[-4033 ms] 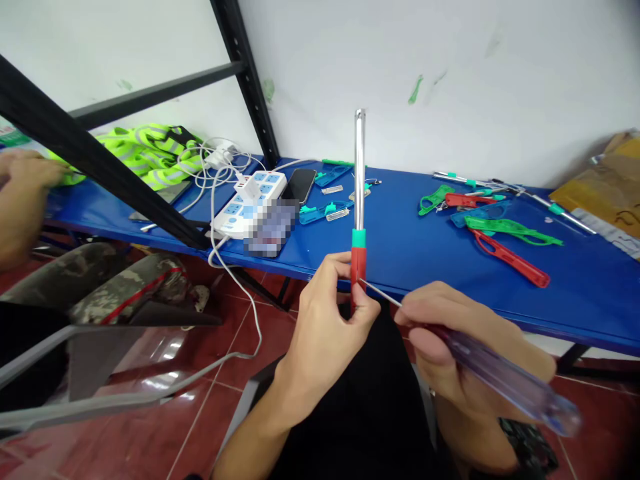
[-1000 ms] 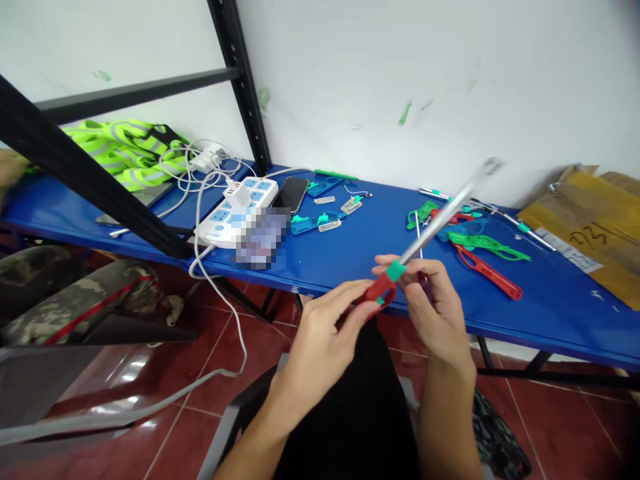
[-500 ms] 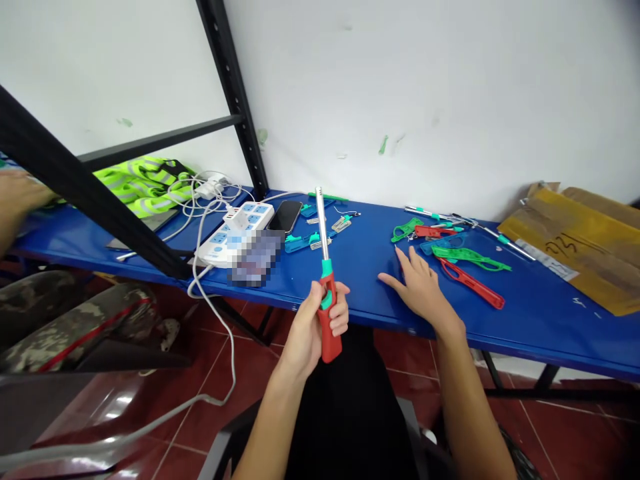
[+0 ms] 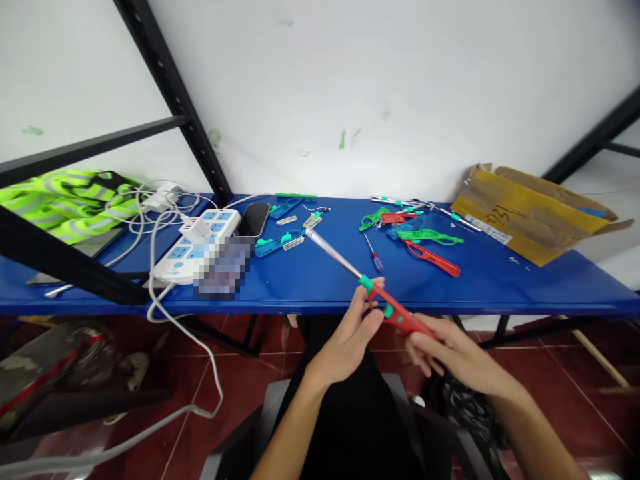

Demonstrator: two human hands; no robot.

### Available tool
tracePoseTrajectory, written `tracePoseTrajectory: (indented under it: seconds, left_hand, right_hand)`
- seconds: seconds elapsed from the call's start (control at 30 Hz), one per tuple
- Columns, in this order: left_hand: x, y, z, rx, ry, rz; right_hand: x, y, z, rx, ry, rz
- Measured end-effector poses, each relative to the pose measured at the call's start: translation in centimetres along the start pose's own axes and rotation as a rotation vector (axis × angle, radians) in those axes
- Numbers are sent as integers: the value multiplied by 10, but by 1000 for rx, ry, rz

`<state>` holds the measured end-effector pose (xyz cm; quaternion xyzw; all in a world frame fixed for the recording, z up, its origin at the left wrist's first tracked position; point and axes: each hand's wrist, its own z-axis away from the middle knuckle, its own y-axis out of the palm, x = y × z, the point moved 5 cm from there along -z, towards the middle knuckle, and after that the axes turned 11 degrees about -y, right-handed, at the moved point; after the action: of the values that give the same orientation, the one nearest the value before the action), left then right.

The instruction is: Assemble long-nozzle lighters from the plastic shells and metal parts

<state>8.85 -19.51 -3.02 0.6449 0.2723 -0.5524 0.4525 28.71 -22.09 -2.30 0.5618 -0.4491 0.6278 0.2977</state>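
A red gas lighter [image 4: 411, 323] with a green trigger and a long metal tube is held in front of the blue table's edge, its tube slanting up to the left. My left hand [image 4: 345, 341] grips it near the trigger and the green collar. Around the bottom end of the red handle my right hand [image 4: 457, 353] is closed, its fingers slightly blurred. Behind them on the table lies a small purple-handled screwdriver [image 4: 375, 260]. Right of it are loose lighter shells, including a red shell [image 4: 436, 259] and a green shell [image 4: 433, 236].
Blue lighter halves [image 4: 270, 247] lie on the blue table [image 4: 310, 280] beside a phone [image 4: 253, 220]. A power strip [image 4: 200, 247] with tangled white cables is at left, near a black metal post [image 4: 175, 87]. A torn cardboard box [image 4: 530, 213] stands at right.
My right hand has left the screwdriver on the table and taken the lighter's handle end. The lighter has swung from upright to slanting left. My view has shifted right.
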Motion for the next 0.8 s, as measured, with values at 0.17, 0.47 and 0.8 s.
tracePoseTrajectory:
  seconds: [0.17,0.47,0.8]
  left_hand:
    - [92,1,39,221,-174,142]
    - [205,7,45,219,-403,636]
    - [213,-4,46,319,-430,730]
  right_hand:
    - [-1,-91,57,-618,-148,33]
    - [-11,-96,-41,-751,-119,-290]
    - [-12,-82,-84,-753,-160,32]
